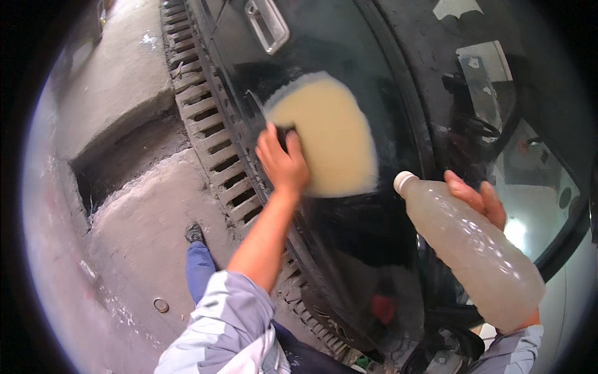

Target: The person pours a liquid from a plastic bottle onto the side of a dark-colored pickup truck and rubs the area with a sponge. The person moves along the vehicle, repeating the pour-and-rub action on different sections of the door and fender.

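Your left grip (285, 163) is against the dark car door (346, 234), at the left edge of the pale yellow patch (333, 134), its thumb and fingers pinched about a small dark piece (285, 133) that they mostly hide. The patch spreads to the right of that grip, with a greyish border along its upper edge; the silver door handle (283, 28) sits well above. Your right grip (489, 201), well to the right of the left one, is wrapped around a cloudy plastic bottle (470, 243), its fingers showing past the far side; the bottle lies tilted, its white cap (405, 182) just left of those fingers and pointing toward the patch. Left of your left grip runs a slotted strip (215, 128), and below and left of it a dark shoe (194, 232) stands on the floor (146, 249).
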The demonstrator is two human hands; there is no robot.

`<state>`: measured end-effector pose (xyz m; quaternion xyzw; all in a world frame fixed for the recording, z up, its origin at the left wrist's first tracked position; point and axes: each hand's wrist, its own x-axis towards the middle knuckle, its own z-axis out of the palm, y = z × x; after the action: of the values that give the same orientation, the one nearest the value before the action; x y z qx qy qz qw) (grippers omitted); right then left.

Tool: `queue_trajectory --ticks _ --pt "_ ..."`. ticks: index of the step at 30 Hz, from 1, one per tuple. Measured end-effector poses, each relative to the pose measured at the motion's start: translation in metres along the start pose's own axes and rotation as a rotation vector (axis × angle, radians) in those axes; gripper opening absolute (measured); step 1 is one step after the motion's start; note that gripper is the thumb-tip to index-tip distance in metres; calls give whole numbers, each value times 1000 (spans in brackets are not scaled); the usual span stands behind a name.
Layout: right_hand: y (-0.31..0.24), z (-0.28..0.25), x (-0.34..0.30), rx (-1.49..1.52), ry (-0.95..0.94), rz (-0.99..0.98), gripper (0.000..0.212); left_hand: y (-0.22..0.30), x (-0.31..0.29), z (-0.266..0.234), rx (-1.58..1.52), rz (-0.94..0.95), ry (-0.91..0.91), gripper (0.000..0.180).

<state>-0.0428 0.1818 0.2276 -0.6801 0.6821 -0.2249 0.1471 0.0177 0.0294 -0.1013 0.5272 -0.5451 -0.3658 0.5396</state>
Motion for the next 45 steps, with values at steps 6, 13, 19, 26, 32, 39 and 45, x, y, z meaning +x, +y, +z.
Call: queue_trajectory --ticks 6,13,19,26,32,39,45 --pt "-67 -34 -30 348 188 428 102 29 -25 -9 -71 100 -10 53" --pt "-91 -58 -48 73 54 245 85 88 -34 -16 -14 98 -16 59" --pt "-62 -50 -60 252 257 145 109 76 25 -12 -20 192 17 54" --pt "-47 -50 -58 466 371 163 109 116 -73 -27 -20 209 -76 62" --pt "-47 -35 -55 570 371 197 110 96 39 -7 7 115 55 51" --pt "-45 -42 -58 501 342 133 105 117 -81 -29 -3 259 -45 55" --pt "-45 -38 -53 495 330 193 103 91 53 -5 7 269 54 52"
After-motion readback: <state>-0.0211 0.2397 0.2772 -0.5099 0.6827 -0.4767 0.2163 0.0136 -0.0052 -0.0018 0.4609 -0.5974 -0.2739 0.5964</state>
